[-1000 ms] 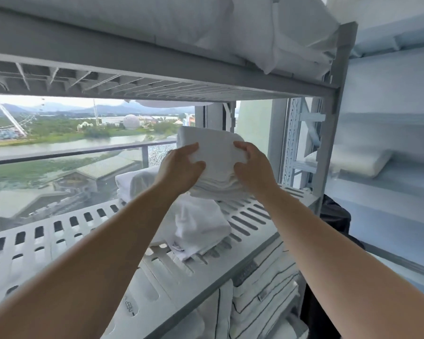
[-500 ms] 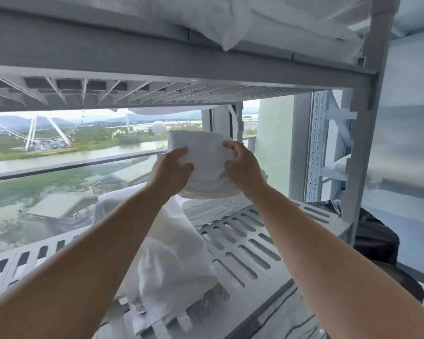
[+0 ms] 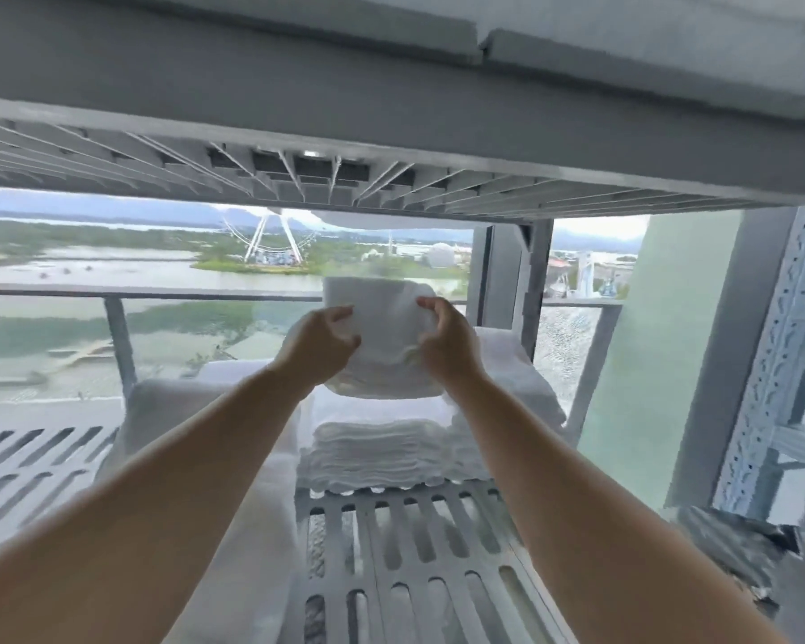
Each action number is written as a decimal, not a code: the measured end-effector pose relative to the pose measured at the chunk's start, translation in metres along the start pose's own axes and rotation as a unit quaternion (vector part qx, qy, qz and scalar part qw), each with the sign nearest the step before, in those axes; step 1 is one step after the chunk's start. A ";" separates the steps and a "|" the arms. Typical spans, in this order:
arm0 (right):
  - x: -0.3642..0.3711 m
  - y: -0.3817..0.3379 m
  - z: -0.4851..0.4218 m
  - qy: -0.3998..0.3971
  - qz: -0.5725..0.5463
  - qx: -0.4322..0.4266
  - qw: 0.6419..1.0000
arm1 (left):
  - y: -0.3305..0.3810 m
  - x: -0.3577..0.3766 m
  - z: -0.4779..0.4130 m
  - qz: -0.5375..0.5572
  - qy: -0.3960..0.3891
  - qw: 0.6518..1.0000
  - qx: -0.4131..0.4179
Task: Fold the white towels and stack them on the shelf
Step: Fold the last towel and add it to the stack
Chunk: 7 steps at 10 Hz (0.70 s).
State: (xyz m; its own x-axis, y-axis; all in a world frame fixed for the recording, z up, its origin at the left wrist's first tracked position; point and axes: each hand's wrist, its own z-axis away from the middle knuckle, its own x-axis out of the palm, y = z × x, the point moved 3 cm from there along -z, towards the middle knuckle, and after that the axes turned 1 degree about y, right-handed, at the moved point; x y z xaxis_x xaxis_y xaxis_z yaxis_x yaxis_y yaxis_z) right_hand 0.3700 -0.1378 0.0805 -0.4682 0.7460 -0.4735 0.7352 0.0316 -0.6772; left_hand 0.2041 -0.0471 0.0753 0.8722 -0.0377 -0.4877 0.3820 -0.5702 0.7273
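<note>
Towel [image 3: 382, 313] soft terry cloth; shelf [image 3: 419, 541] matt plastic.

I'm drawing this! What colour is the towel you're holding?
Plain white; the head view shows the folded towel best.

Folded towel [image 3: 384, 334] seemingly above towel stack [image 3: 372, 450].

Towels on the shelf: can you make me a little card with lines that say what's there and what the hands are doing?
Held: folded towel, white, up in the air
Hands: left hand grips its left side; right hand grips its right side
Underneath: stack of folded white towels on the slotted shelf
Left of stack: loose towel, a rumpled heap
Overhead: upper shelf
Not yet done: folded towel set on the stack
</note>
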 end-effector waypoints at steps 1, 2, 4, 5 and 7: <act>0.017 0.009 -0.011 -0.015 0.017 -0.018 1.000 | -0.015 0.005 -0.003 -0.038 0.010 0.999 -0.019; 0.032 0.022 -0.008 -0.042 0.038 -0.017 0.998 | -0.029 0.015 -0.005 -0.074 -0.032 0.996 -0.041; 0.049 0.040 0.003 -0.102 0.110 0.004 0.989 | -0.037 0.034 -0.006 -0.179 -0.151 0.967 -0.097; 0.044 0.034 -0.004 -0.135 0.146 0.007 0.980 | -0.033 0.035 -0.011 -0.232 -0.187 0.949 -0.104; 0.034 0.013 -0.016 -0.067 0.264 -0.050 0.961 | -0.021 0.021 -0.024 -0.195 -0.242 0.940 -0.143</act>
State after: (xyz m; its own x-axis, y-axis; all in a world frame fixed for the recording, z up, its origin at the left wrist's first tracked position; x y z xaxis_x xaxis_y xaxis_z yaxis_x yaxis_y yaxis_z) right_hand 0.3717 -0.1013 0.0649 -0.0717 0.5836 -0.8088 0.9281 -0.2579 -0.2684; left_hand 0.2218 -0.0164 0.0613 0.4340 -0.2807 -0.8561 0.7707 -0.3764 0.5141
